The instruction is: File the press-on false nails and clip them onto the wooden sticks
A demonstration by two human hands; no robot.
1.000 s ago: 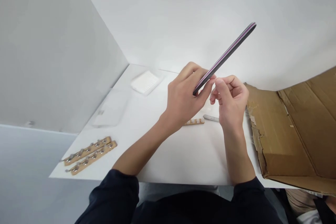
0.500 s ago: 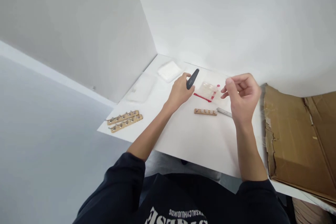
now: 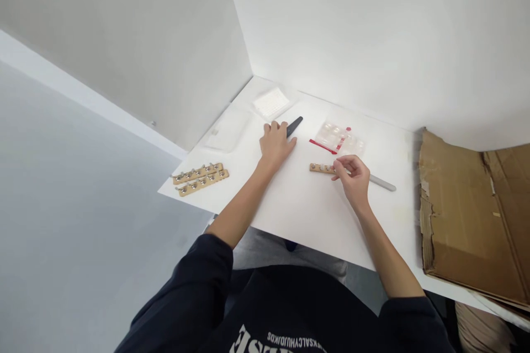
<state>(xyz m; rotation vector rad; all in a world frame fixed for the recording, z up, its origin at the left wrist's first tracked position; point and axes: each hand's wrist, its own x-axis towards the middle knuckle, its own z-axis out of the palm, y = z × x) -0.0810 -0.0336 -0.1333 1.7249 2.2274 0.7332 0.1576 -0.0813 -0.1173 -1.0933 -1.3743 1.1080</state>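
My left hand point(image 3: 276, 142) rests on the table with its fingers apart, beside a slim black tool point(image 3: 295, 127). The tool's near end is hidden by the hand. My right hand point(image 3: 353, 175) pinches at the right end of a short wooden strip point(image 3: 317, 167) that carries a row of small metal fittings. What lies between those fingertips is too small to make out. Behind the strip is a clear plastic bag with red markings point(image 3: 331, 135). A long grey tool point(image 3: 383, 182) sticks out to the right from behind my right hand.
Two wooden strips point(image 3: 201, 178) with metal fittings lie at the table's left edge. A clear bag point(image 3: 227, 131) and a packet of white pieces point(image 3: 271, 102) lie farther back. A torn cardboard box point(image 3: 472, 215) stands at right. Walls close the left and back.
My left hand has lowered to the table, and the black tool now lies flat beside it. My right hand has moved down and left onto the end of the short wooden strip.
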